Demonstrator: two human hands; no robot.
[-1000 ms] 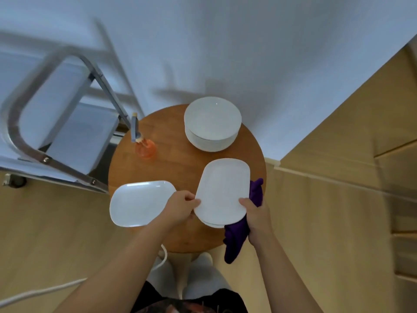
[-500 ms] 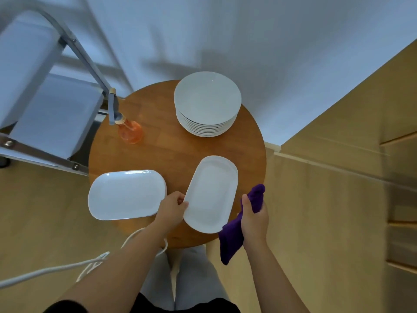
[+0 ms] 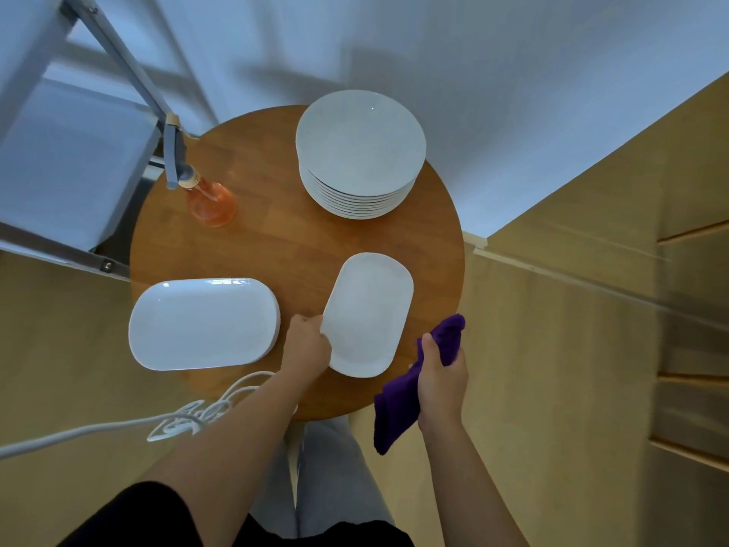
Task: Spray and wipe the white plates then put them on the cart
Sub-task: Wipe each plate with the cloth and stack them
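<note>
1. The left hand [image 3: 305, 341] grips the near-left edge of the small oblong plate [image 3: 367, 313], fingers curled onto its rim; the plate now lies flat on the round wooden table [image 3: 276, 246]
2. A second ago that plate was held up between both hands over the near edge of the table, with the cloth pressed against its right side; half a second ago the right hand had already come off it. So the plate has been lowered and one hand freed
3. The right hand [image 3: 440, 373] is clenched round the purple cloth [image 3: 398, 404], just beside the plate's near-right corner but apart from it (most of the cloth hangs below the fist, over the table's edge)
4. My reading: this plate has been set down for treatment, not yet cleaned and carried off. No plates show on the cart [image 3: 67, 152], which stands at the table's far left
5. The spray bottle [image 3: 205, 195] stands upright near the cart, untouched, well apart from both hands; fetching it looks the likely next need
6. Still waiting: the large oblong plate [image 3: 203, 323] on the left and the stack of round plates [image 3: 361, 152] at the far side
</note>
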